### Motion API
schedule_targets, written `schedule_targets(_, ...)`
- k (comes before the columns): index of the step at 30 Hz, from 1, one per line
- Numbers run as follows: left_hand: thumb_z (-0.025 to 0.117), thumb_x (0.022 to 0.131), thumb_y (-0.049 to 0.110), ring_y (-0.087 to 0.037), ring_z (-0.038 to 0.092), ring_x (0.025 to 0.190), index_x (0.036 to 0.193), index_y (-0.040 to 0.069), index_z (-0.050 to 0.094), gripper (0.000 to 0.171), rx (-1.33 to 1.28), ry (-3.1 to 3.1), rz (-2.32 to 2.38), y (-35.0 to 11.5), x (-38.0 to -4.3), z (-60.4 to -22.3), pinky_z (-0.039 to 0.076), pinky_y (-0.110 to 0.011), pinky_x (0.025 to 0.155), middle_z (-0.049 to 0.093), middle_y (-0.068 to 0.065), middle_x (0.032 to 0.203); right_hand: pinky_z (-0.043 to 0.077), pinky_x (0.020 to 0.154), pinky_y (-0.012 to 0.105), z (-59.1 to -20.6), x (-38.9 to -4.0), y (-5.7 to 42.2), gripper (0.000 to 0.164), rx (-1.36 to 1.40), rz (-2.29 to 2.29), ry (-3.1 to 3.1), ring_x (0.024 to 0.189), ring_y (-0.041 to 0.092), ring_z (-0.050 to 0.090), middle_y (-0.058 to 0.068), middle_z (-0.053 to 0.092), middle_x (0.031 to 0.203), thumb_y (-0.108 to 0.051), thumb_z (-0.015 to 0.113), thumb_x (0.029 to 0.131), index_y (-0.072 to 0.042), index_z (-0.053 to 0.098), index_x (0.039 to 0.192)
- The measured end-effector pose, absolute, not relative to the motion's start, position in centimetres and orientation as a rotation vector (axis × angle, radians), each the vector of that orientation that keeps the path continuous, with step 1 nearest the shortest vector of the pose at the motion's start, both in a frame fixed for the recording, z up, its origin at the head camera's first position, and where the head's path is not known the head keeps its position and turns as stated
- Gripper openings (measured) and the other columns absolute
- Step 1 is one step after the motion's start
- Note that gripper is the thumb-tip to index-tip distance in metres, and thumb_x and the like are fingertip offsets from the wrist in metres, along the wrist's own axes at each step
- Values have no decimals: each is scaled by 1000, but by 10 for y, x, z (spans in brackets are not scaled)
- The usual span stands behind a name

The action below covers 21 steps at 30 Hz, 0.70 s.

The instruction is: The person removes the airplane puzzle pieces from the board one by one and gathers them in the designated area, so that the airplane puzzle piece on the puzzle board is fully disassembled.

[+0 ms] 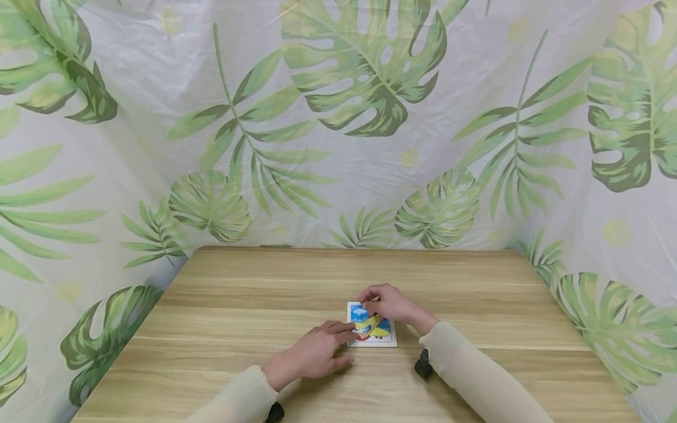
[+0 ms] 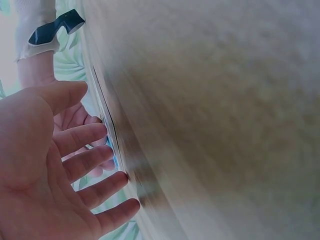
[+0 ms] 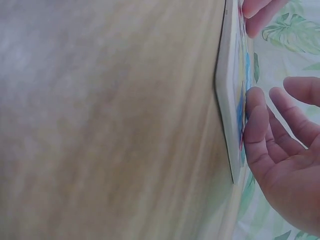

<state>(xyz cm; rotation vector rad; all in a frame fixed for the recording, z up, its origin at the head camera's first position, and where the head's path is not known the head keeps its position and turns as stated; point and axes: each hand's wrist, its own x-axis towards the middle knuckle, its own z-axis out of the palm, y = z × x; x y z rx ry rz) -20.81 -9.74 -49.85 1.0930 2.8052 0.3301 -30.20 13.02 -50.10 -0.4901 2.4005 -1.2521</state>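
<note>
A small white-bordered board (image 1: 378, 344) with a yellow cartoon aeroplane on blue sky lies flat on the wooden table. Its thick pale edge (image 3: 228, 80) shows from the side in the right wrist view. My left hand (image 1: 317, 351) reaches its left side, fingers spread and fingertips overlapping the border, thumb apart over the table. The right hand (image 1: 395, 305) bends over the upper right of the picture. In the right wrist view, its lower fingers (image 3: 257, 122) rest against the picture surface, while the thumb stands away. Part of the picture is hidden under both hands.
The wood-grain table (image 1: 227, 294) extends around the board, with its far edge against a leaf-patterned curtain (image 1: 365, 153). Black wrist devices sit under both sleeves, one below the right cuff (image 1: 424, 364).
</note>
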Motion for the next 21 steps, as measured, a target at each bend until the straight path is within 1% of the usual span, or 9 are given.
schedule_targets(10, 61, 98, 41, -27, 48, 139, 141, 16, 58, 49, 1096, 2794, 328, -95, -210, -498, 48, -49, 108, 51, -5, 151, 57, 67, 30, -503, -303, 130, 20, -497, -1246, 2405, 83, 16, 63, 5, 65, 106, -17, 61, 99, -9, 68, 116)
schedule_targets(21, 59, 99, 43, -27, 45, 141, 144, 18, 55, 52, 1073, 2779, 306, -95, -211, -500, 46, -49, 110, 48, -4, 154, 56, 65, 30, -504, -304, 128, 19, -510, -1235, 2411, 82, 16, 62, 5, 65, 105, -15, 60, 99, -10, 68, 115)
